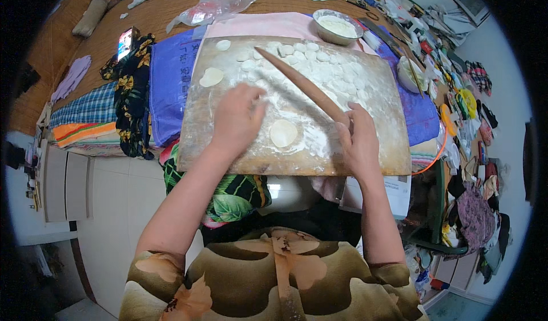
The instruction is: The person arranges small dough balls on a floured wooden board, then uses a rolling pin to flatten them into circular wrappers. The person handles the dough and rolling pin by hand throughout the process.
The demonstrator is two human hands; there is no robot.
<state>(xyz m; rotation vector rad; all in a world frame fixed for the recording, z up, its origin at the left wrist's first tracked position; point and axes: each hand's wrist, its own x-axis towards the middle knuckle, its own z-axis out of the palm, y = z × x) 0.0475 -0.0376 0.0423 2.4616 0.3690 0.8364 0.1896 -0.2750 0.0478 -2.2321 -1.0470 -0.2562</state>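
My right hand [360, 141] grips one end of a tapered wooden rolling pin [302, 82], whose far tip points up and left above a floured wooden board [385, 149]. A flat round of dough [283, 133] lies on the board between my hands. My left hand [237, 117] is slightly blurred over the board's left half, fingers curled but apart, with nothing seen in it. Beyond it rests a rolled, uneven dough wrapper [211, 77], and farther back a small dough disc [223, 45]. Many floured dough pieces [323, 56] spread across the board's back and right.
A metal bowl of flour [338, 26] stands behind the board. To the right is a bowl [411, 74] with chopsticks [413, 77] across it. A lit phone [126, 43] leans at left near a clear plastic bag [212, 9]. Household clutter fills the right side.
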